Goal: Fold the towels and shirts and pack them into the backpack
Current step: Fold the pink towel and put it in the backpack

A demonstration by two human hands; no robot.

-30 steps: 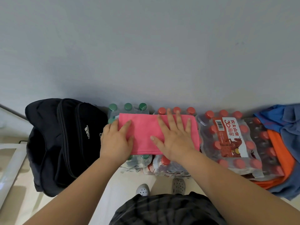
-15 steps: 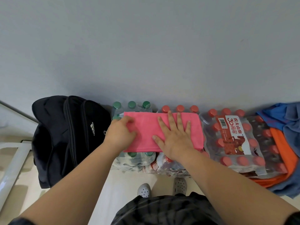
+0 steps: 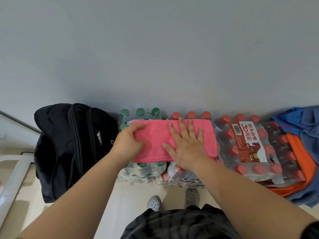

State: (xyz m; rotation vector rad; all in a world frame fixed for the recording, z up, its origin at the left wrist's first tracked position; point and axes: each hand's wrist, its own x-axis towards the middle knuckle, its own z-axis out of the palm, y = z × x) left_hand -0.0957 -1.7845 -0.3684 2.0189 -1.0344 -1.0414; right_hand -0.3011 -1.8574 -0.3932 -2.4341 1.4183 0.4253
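Observation:
A pink towel (image 3: 155, 140), folded into a rectangle, lies on top of shrink-wrapped bottle packs. My left hand (image 3: 128, 141) curls its fingers around the towel's left edge and grips it. My right hand (image 3: 186, 144) lies flat on the towel's right half, fingers spread, pressing down. A black backpack (image 3: 72, 149) stands to the left against the wall, its zips shut as far as I can see. Blue and orange shirts (image 3: 303, 135) lie in a loose heap at the far right.
The green-capped bottle pack (image 3: 139, 112) and red-capped packs (image 3: 248, 145) line the grey wall. A white frame (image 3: 12, 171) stands at the left edge. My feet in grey clogs (image 3: 154, 203) stand on pale floor just in front of the packs.
My left hand went from lying flat on the towel's left part to curling around and gripping its left edge. The right hand stayed pressed flat on the towel.

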